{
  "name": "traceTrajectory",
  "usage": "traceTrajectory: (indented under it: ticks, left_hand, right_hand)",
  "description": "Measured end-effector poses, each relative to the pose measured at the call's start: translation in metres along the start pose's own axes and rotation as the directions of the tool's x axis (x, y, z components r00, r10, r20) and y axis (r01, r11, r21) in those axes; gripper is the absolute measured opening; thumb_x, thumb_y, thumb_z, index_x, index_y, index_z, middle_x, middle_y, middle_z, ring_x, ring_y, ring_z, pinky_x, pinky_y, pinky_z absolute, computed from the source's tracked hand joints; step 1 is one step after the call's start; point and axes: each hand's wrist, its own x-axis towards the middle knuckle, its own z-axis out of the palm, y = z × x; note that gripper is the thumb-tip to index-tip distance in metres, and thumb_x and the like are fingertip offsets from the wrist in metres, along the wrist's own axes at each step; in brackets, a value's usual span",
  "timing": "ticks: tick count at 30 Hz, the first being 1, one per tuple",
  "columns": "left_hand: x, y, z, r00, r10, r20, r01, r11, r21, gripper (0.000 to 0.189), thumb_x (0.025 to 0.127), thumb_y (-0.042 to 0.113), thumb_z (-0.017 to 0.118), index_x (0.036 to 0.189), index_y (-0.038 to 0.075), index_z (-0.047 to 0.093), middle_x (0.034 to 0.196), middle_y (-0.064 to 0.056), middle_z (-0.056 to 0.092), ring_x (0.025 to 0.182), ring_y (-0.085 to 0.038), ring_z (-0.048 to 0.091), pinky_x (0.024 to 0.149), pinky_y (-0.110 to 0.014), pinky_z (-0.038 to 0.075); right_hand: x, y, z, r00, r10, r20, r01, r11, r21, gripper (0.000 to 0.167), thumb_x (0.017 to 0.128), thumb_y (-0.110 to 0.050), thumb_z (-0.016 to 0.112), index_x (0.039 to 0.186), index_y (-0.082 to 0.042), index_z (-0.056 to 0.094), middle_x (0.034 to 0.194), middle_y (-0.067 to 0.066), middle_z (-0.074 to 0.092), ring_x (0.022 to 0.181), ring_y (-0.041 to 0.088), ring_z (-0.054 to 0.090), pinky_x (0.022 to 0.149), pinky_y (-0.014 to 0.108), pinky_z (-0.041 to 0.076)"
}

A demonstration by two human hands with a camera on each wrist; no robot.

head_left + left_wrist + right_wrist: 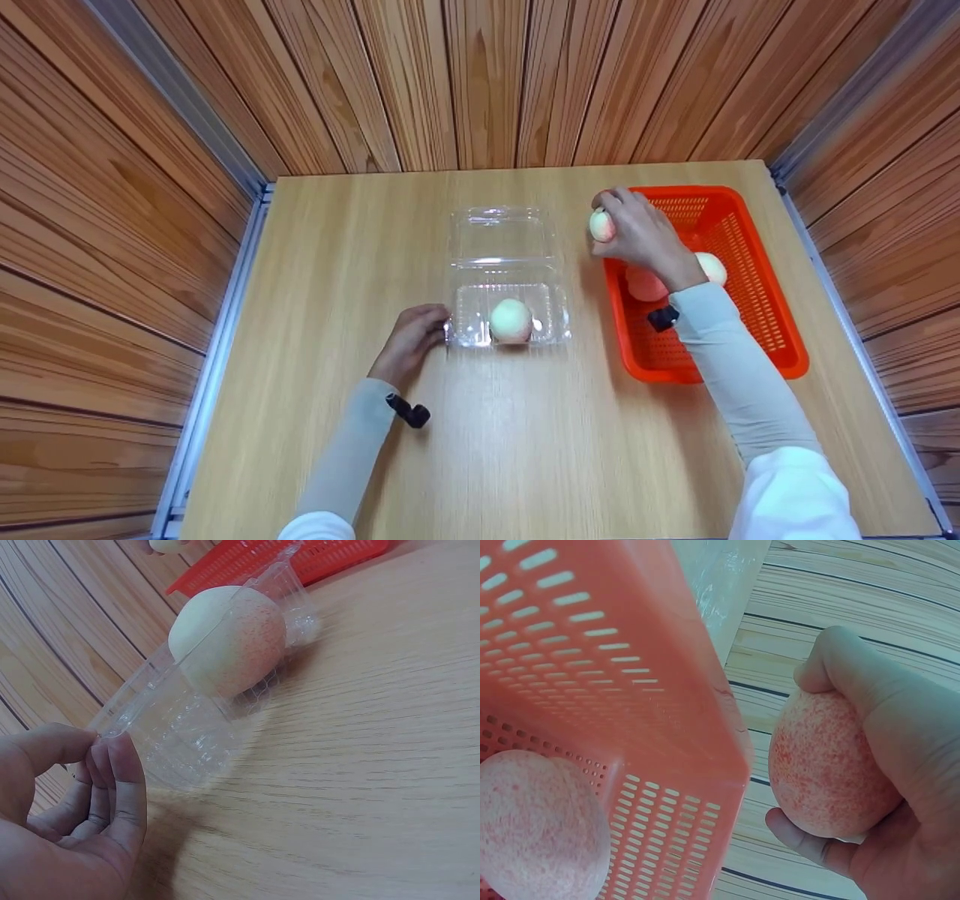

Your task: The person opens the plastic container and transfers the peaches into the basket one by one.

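Observation:
My left hand (pixel 407 343) pinches the left rim of a clear plastic clamshell box (pixel 489 262), thumb against fingertips as the left wrist view shows. The box lies open on the table with its lid folded back. One pale peach (pixel 511 321) with a pink blush sits in its front half. Held in my right hand (pixel 643 234) is another peach (pixel 601 225), just past the left rim of an orange-red basket (pixel 772 315). In the right wrist view, thumb and fingers wrap around this peach (pixel 829 765), raised above the basket's rim.
Inside the basket lie more peaches, a whitish one (pixel 710 268) and a pink one (pixel 645 285), partly hidden by my right arm. Wood-plank walls (pixel 487 82) enclose the table (pixel 510 450) at the back and both sides.

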Motion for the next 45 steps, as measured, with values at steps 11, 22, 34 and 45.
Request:
traceTrajectory:
  ticks: [11, 22, 34, 45]
  left_hand:
    - [-0.002, 0.001, -0.001, 1.0, -0.004, 0.011, 0.004, 0.999, 0.037, 0.023, 0.101, 0.002, 0.062, 0.118, -0.013, 0.066, 0.096, -0.007, 0.067, 0.088, -0.018, 0.065, 0.073, -0.025, 0.056]
    - [-0.002, 0.002, -0.002, 1.0, -0.016, 0.007, 0.015, 0.998, 0.062, 0.024, 0.102, 0.004, 0.063, 0.12, -0.01, 0.068, 0.105, -0.014, 0.07, 0.093, -0.02, 0.067, 0.079, -0.028, 0.059]
    - [-0.001, 0.001, -0.001, 1.0, -0.005, -0.004, 0.005, 1.0, 0.028, 0.018, 0.1, 0.001, 0.063, 0.114, -0.009, 0.07, 0.096, -0.009, 0.069, 0.088, -0.019, 0.066, 0.075, -0.026, 0.058]
    - [0.0, -0.001, -0.002, 1.0, 0.011, 0.024, -0.012, 0.999, 0.04, 0.026, 0.103, 0.002, 0.061, 0.121, -0.016, 0.066, 0.094, -0.008, 0.07, 0.082, -0.013, 0.066, 0.07, -0.022, 0.056]
  right_hand:
    - [-0.001, 0.007, -0.003, 1.0, -0.002, 0.007, 0.003, 0.997, -0.074, 0.061, 0.084, -0.019, 0.081, 0.137, -0.003, 0.056, 0.13, 0.021, 0.056, 0.111, 0.043, 0.055, 0.096, 0.059, 0.053]
    - [-0.003, 0.013, -0.003, 1.0, 0.005, 0.007, -0.005, 0.999, -0.036, 0.061, 0.085, -0.018, 0.082, 0.138, -0.004, 0.056, 0.132, 0.02, 0.056, 0.113, 0.041, 0.054, 0.098, 0.059, 0.054]
    - [-0.003, 0.019, -0.002, 0.999, 0.034, 0.016, -0.033, 0.999, -0.017, 0.06, 0.085, -0.016, 0.081, 0.138, -0.005, 0.055, 0.131, 0.02, 0.055, 0.113, 0.04, 0.053, 0.1, 0.06, 0.053]
    - [-0.003, 0.025, -0.002, 0.999, 0.032, 0.012, -0.032, 0.999, -0.028, 0.056, 0.084, -0.016, 0.079, 0.133, -0.004, 0.057, 0.128, 0.02, 0.055, 0.112, 0.042, 0.053, 0.097, 0.06, 0.052]
